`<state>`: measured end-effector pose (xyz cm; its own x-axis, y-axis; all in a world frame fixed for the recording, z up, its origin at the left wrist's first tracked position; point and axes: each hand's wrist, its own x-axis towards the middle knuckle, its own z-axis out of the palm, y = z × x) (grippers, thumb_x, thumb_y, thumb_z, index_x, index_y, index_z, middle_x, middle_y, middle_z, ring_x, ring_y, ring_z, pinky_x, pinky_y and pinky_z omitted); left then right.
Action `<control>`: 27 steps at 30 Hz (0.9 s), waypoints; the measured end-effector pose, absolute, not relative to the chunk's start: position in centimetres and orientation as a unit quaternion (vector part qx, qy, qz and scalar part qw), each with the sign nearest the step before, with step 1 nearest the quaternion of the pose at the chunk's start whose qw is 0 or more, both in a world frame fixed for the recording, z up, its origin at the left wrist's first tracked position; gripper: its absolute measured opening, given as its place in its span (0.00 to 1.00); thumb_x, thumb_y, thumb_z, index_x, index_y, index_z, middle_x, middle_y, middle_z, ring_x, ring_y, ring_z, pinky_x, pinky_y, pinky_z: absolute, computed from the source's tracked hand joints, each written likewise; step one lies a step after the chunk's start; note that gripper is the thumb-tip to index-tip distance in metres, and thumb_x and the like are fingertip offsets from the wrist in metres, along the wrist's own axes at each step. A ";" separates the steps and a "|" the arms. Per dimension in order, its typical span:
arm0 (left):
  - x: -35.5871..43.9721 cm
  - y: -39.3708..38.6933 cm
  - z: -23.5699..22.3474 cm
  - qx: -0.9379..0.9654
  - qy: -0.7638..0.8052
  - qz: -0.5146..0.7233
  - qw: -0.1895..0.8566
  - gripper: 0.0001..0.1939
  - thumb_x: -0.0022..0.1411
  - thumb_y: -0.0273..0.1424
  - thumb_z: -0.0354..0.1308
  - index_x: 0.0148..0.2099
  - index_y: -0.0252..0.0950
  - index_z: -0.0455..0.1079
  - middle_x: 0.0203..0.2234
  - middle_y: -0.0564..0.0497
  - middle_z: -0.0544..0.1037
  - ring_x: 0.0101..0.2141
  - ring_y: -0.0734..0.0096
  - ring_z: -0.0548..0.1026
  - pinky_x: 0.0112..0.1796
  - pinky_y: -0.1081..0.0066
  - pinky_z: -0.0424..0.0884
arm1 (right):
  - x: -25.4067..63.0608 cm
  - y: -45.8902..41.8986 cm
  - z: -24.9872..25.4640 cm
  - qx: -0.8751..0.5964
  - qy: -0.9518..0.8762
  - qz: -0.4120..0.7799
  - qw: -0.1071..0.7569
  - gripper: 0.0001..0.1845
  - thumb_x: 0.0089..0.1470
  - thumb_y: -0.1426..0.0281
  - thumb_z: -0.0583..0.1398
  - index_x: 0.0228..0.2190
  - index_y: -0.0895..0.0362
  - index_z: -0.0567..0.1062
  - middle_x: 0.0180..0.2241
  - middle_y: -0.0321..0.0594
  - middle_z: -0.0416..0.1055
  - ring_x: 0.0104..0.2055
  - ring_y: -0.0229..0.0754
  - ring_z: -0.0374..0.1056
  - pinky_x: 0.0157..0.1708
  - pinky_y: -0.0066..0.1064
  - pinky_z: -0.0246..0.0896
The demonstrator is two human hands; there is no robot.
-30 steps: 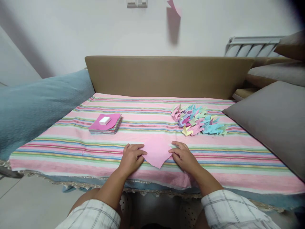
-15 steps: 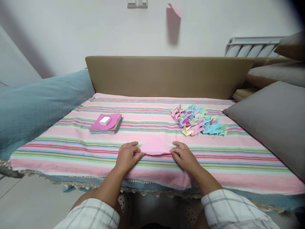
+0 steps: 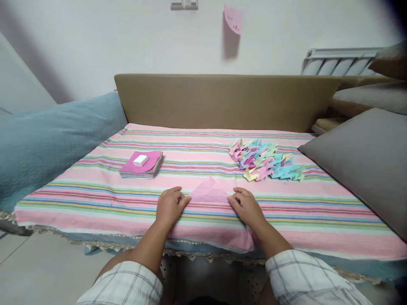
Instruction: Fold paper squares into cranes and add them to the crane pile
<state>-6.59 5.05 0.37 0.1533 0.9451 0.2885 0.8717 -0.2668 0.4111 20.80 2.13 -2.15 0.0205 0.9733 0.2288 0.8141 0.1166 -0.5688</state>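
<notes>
A pink sheet of origami paper [image 3: 209, 192], folded to a triangle with its point away from me, lies between my hands on the striped cloth. My left hand [image 3: 170, 206] pinches its left corner between thumb and fingers. At the opposite corner my right hand [image 3: 247, 206] grips the paper in the same way. Right of the paper and farther back lies a cluster of folded paper cranes [image 3: 263, 161] in pink, blue, purple, green and yellow. To the left is a stack of coloured paper [image 3: 151, 166] with a small white block [image 3: 140, 160] on top.
The striped cloth [image 3: 197, 148] covers a sofa seat with a brown backrest [image 3: 222, 101]. A blue-covered armrest [image 3: 63, 135] bounds the left, grey cushions [image 3: 365, 156] the right. A pink note [image 3: 233, 19] hangs on the wall.
The paper's near edge has been laid flatter, and its far point now shows as a triangle. Both hands stay at its corners, shifted slightly. The wall note has swung down.
</notes>
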 end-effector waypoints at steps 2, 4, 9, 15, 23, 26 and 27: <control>-6.4 5.0 0.5 0.752 0.607 0.248 0.068 0.15 0.56 0.43 0.54 0.26 0.39 0.72 0.46 0.48 0.76 0.48 0.58 0.70 0.48 0.60 0.65 | 20.7 2.3 -2.1 -0.659 -0.680 0.132 0.294 0.17 0.55 0.59 0.53 0.24 0.56 0.72 0.47 0.48 0.67 0.52 0.47 0.60 0.53 0.40 0.53; -6.3 5.0 0.5 0.751 0.609 0.247 0.061 0.15 0.56 0.43 0.55 0.25 0.39 0.72 0.45 0.48 0.76 0.47 0.59 0.70 0.48 0.60 0.64 | 20.5 2.3 -2.1 -0.665 -0.674 0.128 0.295 0.16 0.54 0.60 0.53 0.23 0.56 0.71 0.46 0.48 0.67 0.51 0.47 0.60 0.52 0.39 0.53; -6.2 5.1 0.6 0.755 0.609 0.239 0.047 0.14 0.56 0.41 0.56 0.23 0.38 0.69 0.45 0.49 0.76 0.46 0.60 0.71 0.47 0.61 0.65 | 20.4 2.4 -2.2 -0.670 -0.671 0.119 0.293 0.15 0.54 0.61 0.54 0.22 0.56 0.69 0.44 0.47 0.67 0.49 0.47 0.60 0.51 0.38 0.53; -5.2 4.8 0.6 0.750 0.607 0.259 -0.043 0.11 0.57 0.32 0.56 0.44 0.42 0.70 0.52 0.49 0.71 0.51 0.54 0.67 0.56 0.42 0.48 | 20.5 2.6 -2.4 -0.673 -0.673 0.112 0.286 0.14 0.53 0.61 0.54 0.21 0.56 0.69 0.44 0.45 0.67 0.48 0.46 0.61 0.49 0.37 0.53; -0.3 3.1 -0.8 0.913 0.369 0.163 -0.056 0.28 0.61 0.45 0.50 0.60 0.38 0.58 0.59 0.46 0.62 0.61 0.56 0.53 0.60 0.51 0.45 | 20.5 2.8 -2.5 -0.666 -0.684 0.103 0.278 0.14 0.54 0.61 0.54 0.22 0.56 0.68 0.42 0.46 0.68 0.49 0.45 0.61 0.50 0.36 0.52; 0.4 2.6 -1.6 0.911 0.389 0.128 -0.048 0.41 0.55 0.55 0.49 0.64 0.35 0.51 0.62 0.43 0.55 0.62 0.51 0.50 0.59 0.49 0.46 | 20.5 2.8 -2.5 -0.668 -0.683 0.101 0.276 0.15 0.54 0.61 0.54 0.21 0.56 0.68 0.44 0.46 0.68 0.49 0.46 0.61 0.50 0.36 0.53; 0.4 2.5 -1.8 0.908 0.399 0.120 -0.047 0.43 0.54 0.57 0.48 0.64 0.35 0.50 0.63 0.43 0.54 0.62 0.51 0.49 0.59 0.48 0.46 | 20.6 2.8 -2.5 -0.669 -0.683 0.102 0.275 0.15 0.54 0.61 0.54 0.21 0.56 0.68 0.44 0.46 0.68 0.49 0.46 0.61 0.50 0.36 0.53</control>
<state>0.45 2.51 -1.81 0.6522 0.7134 0.2561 0.7362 -0.6767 0.0103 20.56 2.84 -2.53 0.0470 0.9697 0.2397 0.8573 0.0840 -0.5079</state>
